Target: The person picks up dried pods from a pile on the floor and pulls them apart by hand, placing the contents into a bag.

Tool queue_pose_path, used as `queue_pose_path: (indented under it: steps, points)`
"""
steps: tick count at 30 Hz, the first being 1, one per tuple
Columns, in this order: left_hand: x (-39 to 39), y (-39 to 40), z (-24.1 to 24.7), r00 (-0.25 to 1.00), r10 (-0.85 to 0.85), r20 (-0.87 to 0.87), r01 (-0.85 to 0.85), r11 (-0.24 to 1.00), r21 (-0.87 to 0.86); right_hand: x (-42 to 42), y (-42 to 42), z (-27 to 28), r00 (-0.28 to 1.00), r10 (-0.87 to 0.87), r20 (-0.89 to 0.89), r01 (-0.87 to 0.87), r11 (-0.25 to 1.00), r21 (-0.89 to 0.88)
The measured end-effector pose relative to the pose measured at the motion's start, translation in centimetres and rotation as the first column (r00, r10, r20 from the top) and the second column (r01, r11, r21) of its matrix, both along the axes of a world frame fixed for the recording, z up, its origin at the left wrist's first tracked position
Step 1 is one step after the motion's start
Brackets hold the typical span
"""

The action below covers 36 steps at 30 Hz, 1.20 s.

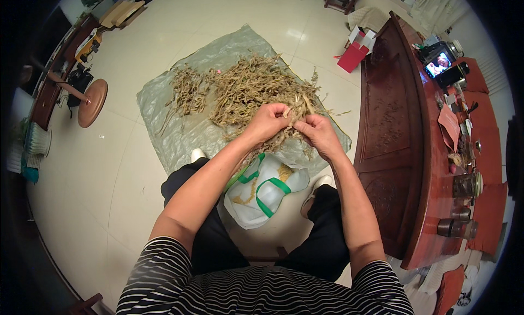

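Observation:
My left hand [268,120] pinches part of a bunch of dried plants with pods [302,106], just above the near right part of the heap. My right hand [317,133] grips the same bunch a little lower, close beside the left. Beneath them a large pile of dried plants [254,87] lies on a greyish-green plastic sheet [159,106]. A smaller clump [188,92] sits to its left. Between my feet rests a white bag with green handles [249,210], with yellowish seeds or beans [284,172] showing at its top.
A carved dark wooden table [385,130] stands at the right, holding a lit phone [439,65] and jars [466,185]. Near its far end is a red box [353,58]. A round brown stand base [93,103] is on the tiled floor at the left.

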<state>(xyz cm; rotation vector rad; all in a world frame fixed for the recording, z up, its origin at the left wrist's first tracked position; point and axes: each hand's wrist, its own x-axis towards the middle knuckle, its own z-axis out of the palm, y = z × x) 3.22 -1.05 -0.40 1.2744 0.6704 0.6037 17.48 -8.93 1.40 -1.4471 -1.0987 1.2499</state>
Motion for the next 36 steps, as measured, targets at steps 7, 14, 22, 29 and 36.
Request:
queue_pose_path:
  steps: [7,14,22,29,36]
  points:
    - [0.0,-0.7,1.0,0.995,0.089,0.032,-0.094,0.896,0.434,-0.4,0.1,0.3,0.995,-0.063,0.079,0.056,0.995,0.087]
    - [-0.2,-1.3,2.0,0.990,0.139,0.026,-0.125,0.768,0.628,0.5,0.4,-0.8,0.946,-0.060,0.320,0.043,0.997,0.060]
    - [-0.6,0.4,1.4,0.974,0.103,0.201,-0.091,0.993,-0.071,2.1,0.3,0.8,0.889,-0.208,-0.409,0.231,0.973,0.007]
    - [-1.5,0.5,1.5,0.919,-0.002,0.395,0.254,0.768,-0.588,1.8,0.3,2.2,0.828,-0.147,-0.541,0.212,0.975,0.060]
    - [-1.0,0.6,0.3,0.862,-0.186,0.471,0.465,0.658,-0.592,0.3,0.5,2.3,0.975,0.013,-0.222,-0.004,0.999,0.040]
